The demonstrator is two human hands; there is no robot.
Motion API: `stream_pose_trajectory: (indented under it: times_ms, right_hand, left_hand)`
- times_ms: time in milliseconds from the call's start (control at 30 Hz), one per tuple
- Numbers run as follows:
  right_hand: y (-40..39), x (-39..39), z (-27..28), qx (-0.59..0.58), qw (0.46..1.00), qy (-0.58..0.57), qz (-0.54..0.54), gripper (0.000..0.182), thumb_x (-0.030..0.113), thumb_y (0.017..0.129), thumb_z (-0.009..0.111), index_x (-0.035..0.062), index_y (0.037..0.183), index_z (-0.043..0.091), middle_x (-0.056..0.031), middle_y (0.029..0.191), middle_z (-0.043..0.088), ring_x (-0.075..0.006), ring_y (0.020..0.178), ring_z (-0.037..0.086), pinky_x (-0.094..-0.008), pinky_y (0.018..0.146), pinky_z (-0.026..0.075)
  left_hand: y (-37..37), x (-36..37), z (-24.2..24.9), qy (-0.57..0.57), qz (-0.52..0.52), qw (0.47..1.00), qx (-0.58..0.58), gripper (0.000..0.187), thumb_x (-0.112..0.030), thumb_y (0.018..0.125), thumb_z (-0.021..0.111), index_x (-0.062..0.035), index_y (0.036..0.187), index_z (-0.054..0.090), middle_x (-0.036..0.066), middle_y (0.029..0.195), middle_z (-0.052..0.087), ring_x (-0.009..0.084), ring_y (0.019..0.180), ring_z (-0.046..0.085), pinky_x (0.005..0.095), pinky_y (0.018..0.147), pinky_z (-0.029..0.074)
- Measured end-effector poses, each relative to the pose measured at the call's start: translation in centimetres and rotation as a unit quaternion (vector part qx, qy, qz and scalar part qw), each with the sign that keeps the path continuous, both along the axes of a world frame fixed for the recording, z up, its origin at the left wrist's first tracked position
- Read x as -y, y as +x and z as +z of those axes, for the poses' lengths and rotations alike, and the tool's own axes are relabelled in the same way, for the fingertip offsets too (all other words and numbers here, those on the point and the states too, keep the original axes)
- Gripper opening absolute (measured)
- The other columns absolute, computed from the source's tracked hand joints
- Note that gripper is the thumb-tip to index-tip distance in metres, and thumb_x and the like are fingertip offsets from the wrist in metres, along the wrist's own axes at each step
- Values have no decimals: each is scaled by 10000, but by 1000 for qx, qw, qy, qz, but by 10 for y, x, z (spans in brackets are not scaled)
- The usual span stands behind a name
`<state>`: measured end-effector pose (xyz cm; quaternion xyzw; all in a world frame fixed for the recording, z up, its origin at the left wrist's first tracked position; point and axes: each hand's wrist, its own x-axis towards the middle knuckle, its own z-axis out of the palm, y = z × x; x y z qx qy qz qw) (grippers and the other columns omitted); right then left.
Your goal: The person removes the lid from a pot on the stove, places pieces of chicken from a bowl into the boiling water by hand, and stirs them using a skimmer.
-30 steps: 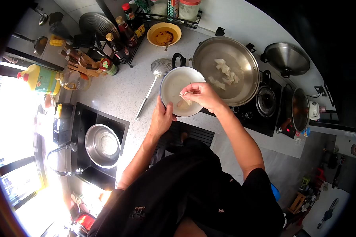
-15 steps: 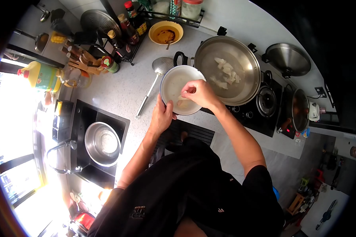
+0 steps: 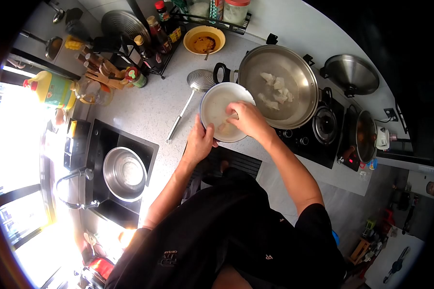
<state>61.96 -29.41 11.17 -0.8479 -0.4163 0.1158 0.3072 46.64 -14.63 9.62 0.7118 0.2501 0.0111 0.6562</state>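
Observation:
My left hand (image 3: 199, 141) grips the near left rim of a white enamel bowl (image 3: 216, 98) with a dark edge, holding it over the counter beside the pot. Inside the bowl, my right hand (image 3: 248, 119) has its fingers curled together low over a few pale pieces of food; what is between the fingertips is too small to make out. Just right of the bowl is a wide steel pot (image 3: 255, 62) of water on the stove. Several whitish, folded-looking food pieces (image 3: 278, 88) lie in it.
A long-handled skimmer (image 3: 200, 81) lies left of the bowl. Farther back sits a yellow bowl (image 3: 190, 34) of sauce with a spoon. At left, a steel basin (image 3: 112, 180) stands in the black sink (image 3: 149, 151). A domed lid (image 3: 351, 72) leans behind the stove (image 3: 318, 153).
The bowl and both hands have shifted slightly right, nearer the pot. My right hand's fingers have gone from a raised pinch to curling down into the bowl.

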Motion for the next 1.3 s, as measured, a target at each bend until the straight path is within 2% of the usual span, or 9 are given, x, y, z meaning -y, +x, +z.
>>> stream_pose_trajectory:
  times_ms: [167,467,633,967,1033,1100,1233,1267,1300]
  right_hand:
    - [-2,0,14,-27,995,-90,22,151,104,790,806,40,897,721,-126,910,712,-323,822,710,-433,754,561]
    - [10,12,2,-42,996,59,42,91,43,797,798,14,833,720,-104,806,683,-253,719,689,-367,664,537]
    - [34,22,22,-362,913,184,-29,124,107,907,778,-6,903,729,-40,768,711,-84,623,636,-247,561,505]
    - [162,73,-77,-30,975,51,-215,78,30,879,709,27,951,741,-81,851,754,-159,792,721,-306,711,563]
    - [165,74,-74,-16,970,20,-240,84,96,864,727,82,940,759,-100,876,753,-277,844,734,-379,773,566]
    - [142,56,-21,167,961,37,-216,108,104,875,730,81,980,741,-103,873,750,-281,809,731,-383,734,566]
    - [51,-4,43,-84,985,137,-65,159,126,884,738,69,1031,714,-117,818,737,-308,710,714,-405,650,554]
    - [39,-7,35,-114,993,29,9,261,109,874,761,53,1123,707,-106,951,726,-198,873,713,-343,762,564]
    - [28,-8,16,20,994,12,105,318,92,841,766,60,1152,708,-113,1116,696,-248,1036,684,-383,887,554]
  left_hand:
    - [1,3,8,4,-1,1000,14,499,-208,1056,503,53,1452,348,163,798,700,219,594,706,354,585,567]
    - [4,6,9,-27,20,999,17,421,-136,1050,474,36,1424,388,150,919,686,167,567,647,304,536,545]
    - [1,0,-5,-19,17,1000,19,360,-125,1043,465,39,1361,435,147,924,689,159,555,626,302,515,525]
    - [4,-5,-11,-31,47,998,19,359,-140,1045,473,47,1349,431,137,899,696,157,550,626,293,530,530]
    - [5,-4,-3,-23,51,998,21,384,-151,1048,478,48,1371,417,135,882,691,161,552,632,297,535,535]
    - [7,-4,5,-10,50,998,21,413,-159,1050,481,48,1399,400,135,867,685,166,555,641,304,543,540]
    - [9,-5,6,2,33,999,15,486,-175,1051,488,35,1470,357,140,851,688,182,573,674,332,574,553]
    - [10,-5,7,1,27,1000,7,492,-177,1052,489,29,1477,354,139,851,693,184,576,677,334,578,554]
    - [11,-5,7,1,21,1000,1,497,-179,1052,490,24,1484,350,137,852,697,186,579,680,336,582,555]
